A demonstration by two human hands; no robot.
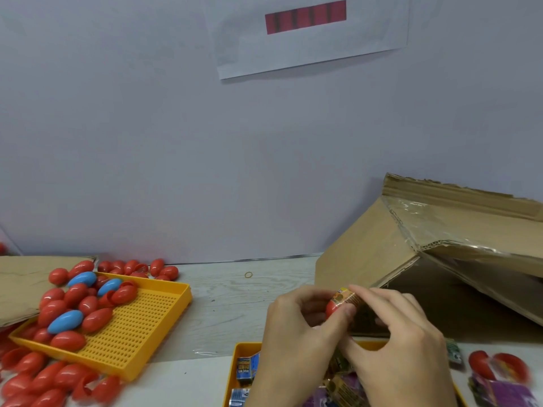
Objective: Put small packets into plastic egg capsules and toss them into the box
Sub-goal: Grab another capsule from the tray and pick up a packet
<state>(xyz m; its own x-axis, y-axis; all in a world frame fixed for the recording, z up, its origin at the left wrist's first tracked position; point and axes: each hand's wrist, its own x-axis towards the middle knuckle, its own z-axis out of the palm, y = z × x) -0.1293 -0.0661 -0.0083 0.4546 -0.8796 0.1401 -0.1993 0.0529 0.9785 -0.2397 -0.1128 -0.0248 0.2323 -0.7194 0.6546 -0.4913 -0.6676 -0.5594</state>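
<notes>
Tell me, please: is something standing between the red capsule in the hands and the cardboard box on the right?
Nothing visible does. Both the left hand and the right hand hold the red capsule with a packet at its top, just in front of the cardboard box, whose opening faces them.

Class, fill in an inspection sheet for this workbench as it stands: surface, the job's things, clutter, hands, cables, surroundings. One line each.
Surface: pale wood-grain tabletop.
Job's things: red plastic egg capsule with a folded orange packet pushed into it; open brown cardboard box behind; perforated yellow tray of red and blue eggs; second yellow tray of packets.
Clutter: loose red eggs; small rubber band.
Hands: left hand has its grip on the capsule; right hand pinches the packet.
Cables: nothing seen.
Surroundings: pale wall; printed paper sheet.
</notes>
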